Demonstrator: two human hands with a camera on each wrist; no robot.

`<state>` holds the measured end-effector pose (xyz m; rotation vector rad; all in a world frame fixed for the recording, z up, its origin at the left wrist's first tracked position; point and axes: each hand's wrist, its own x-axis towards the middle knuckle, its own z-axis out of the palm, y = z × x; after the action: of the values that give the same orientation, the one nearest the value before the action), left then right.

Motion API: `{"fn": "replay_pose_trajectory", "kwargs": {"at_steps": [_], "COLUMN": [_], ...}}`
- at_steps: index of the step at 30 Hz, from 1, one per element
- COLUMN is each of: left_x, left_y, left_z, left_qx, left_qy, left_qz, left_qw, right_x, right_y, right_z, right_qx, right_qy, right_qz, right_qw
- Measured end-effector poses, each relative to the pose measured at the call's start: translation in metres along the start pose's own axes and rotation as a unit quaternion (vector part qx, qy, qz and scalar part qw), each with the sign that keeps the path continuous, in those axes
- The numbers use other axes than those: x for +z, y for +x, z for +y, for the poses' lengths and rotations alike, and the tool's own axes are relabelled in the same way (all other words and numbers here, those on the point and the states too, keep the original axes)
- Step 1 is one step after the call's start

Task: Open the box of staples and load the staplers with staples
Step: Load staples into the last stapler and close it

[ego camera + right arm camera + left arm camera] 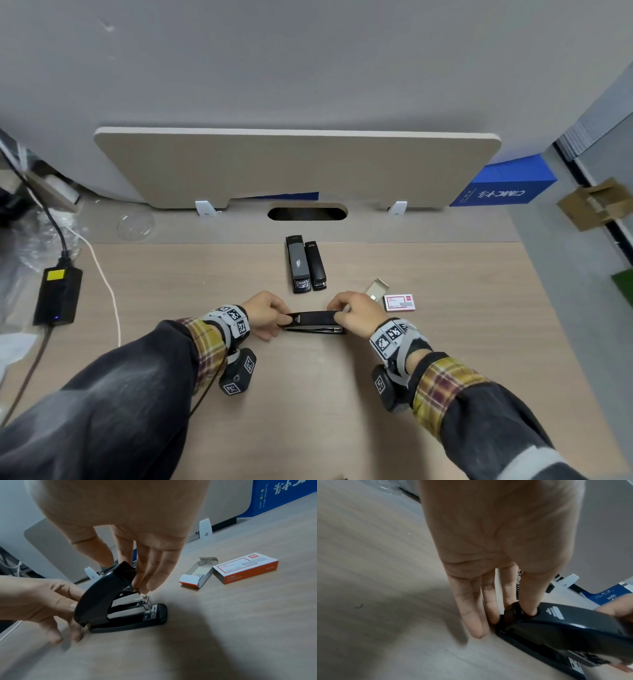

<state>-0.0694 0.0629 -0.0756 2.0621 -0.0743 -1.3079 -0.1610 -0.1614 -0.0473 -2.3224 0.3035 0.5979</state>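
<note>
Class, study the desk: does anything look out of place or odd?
Only mildly: the staple box lies apart from its pulled-out tray, left askew beside it. The two spare staplers sit neatly side by side.

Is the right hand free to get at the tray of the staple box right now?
Probably not straight away: the right hand is busy at the front of the stapler. The tray lies just beyond it, nothing between.

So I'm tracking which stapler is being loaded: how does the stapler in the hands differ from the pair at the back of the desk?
The held stapler lies crosswise, gripped by the left hand and right hand; the back pair lies lengthwise, side by side, untouched. Its top is lifted in the right wrist view, showing the metal rail; theirs look closed. All three are dark.
</note>
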Motion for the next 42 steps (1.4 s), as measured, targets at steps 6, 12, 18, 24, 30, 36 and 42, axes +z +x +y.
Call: {"fn": "replay_pose_trajectory", "kwargs": {"at_steps": [6, 12, 18, 24, 30, 36, 42], "left_x": [-0.002, -0.008, -0.002, 0.004, 0.006, 0.029, 0.063], "left_y": [0.001, 0.001, 0.004, 0.002, -0.002, -0.003, 0.001], "left_z": [0.009, 0.017, 0.03, 0.031, 0.038, 0.05, 0.054], "left_qx": [-0.03, -0.063, -0.074, -0.067, 0.0, 0.121, 0.206], "left_qy": [-0.008, 0.026, 0.052, 0.069, 0.226, 0.281, 0.418], "left_qz": [-0.003, -0.016, 0.006, 0.051, 0.064, 0.037, 0.039], "left_qw": [1.0, 0.998, 0.996, 0.994, 0.972, 0.951, 0.884], "right_x": [-0.014, -0.026, -0.032, -0.034, -0.028, 0.013, 0.018], "right_y": [-0.003, -0.001, -0.007, -0.003, -0.007, -0.007, -0.01], "right_z": [0.011, 0.02, 0.024, 0.033, 0.04, 0.033, 0.04], "right_qx": [0.036, 0.092, 0.123, 0.167, 0.093, 0.037, -0.019], "right_qy": [0.044, 0.084, 0.048, 0.025, -0.011, -0.098, -0.222], "right_qz": [0.08, 0.162, 0.178, 0.194, 0.028, -0.011, 0.032], "right_qw": [0.995, 0.979, 0.975, 0.966, 0.995, 0.994, 0.974]}}
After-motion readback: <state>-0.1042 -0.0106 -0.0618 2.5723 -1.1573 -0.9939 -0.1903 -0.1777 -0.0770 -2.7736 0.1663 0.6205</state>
